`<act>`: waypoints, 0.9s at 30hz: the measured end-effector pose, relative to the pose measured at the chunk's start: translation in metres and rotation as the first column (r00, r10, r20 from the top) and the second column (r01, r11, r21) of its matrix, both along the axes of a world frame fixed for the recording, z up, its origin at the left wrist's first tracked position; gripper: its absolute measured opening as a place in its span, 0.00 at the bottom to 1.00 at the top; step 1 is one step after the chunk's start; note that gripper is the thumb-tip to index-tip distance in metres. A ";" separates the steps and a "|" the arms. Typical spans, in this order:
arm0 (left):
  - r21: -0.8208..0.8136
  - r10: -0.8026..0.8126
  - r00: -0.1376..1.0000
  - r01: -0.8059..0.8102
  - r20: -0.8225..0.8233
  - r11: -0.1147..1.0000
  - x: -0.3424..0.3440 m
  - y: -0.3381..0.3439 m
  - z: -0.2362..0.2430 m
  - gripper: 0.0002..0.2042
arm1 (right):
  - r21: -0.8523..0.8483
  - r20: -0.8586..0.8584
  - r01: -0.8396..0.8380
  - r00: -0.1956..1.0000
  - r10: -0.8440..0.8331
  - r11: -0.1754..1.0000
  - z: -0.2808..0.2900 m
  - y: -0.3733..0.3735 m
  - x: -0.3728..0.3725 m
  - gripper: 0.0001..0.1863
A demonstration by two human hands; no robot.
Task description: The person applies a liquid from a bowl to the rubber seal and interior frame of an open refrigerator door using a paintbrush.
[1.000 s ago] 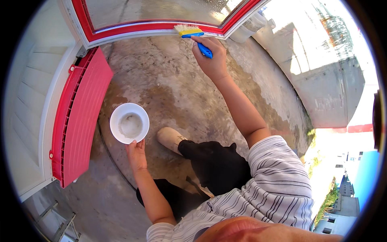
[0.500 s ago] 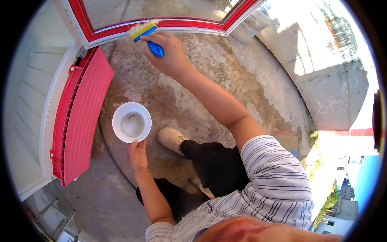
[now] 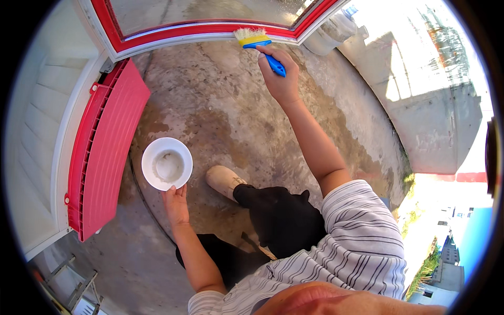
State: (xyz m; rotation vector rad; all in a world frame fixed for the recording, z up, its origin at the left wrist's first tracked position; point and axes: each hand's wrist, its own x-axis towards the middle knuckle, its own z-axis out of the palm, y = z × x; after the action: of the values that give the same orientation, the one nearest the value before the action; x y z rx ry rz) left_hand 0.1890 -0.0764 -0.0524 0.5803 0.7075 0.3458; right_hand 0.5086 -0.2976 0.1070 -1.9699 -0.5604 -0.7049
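Observation:
My right hand [image 3: 281, 76] is closed round the blue handle of a brush [image 3: 257, 43] with a yellow band and pale bristles. The bristles lie at the lower edge of a red-framed glass door [image 3: 210, 30]; whether they press on it I cannot tell. Lower left, my left hand [image 3: 176, 203] grips the near rim of a white bowl [image 3: 167, 164]. Inside the bowl sits a shallow, cloudy liquid, and its opening faces up. Part of the left fingers is hidden beneath the bowl.
A red ribbed panel [image 3: 107, 155] stands out at the left, beside a white cabinet wall [image 3: 39, 142]. Wet patches mark the concrete floor [image 3: 210, 105]. Large clear plastic bottles [image 3: 325, 37] stand past the door's right corner. A metal ladder [image 3: 79, 291] is at lower left.
My right hand has carried the brush rightward along the bottom of the red frame. The bowl in my left hand has shifted slightly left and down.

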 end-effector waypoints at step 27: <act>-0.019 -0.017 1.000 0.018 0.013 1.000 -0.003 -0.002 -0.007 0.24 | 0.196 0.072 -0.272 0.962 0.263 0.942 -0.024 0.118 -0.016 0.08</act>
State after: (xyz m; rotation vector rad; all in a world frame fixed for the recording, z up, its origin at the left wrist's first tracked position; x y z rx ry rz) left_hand 0.1855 -0.0783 -0.0599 0.5651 0.6920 0.3261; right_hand 0.4931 -0.1792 0.0832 -1.6517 -0.7377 -0.6110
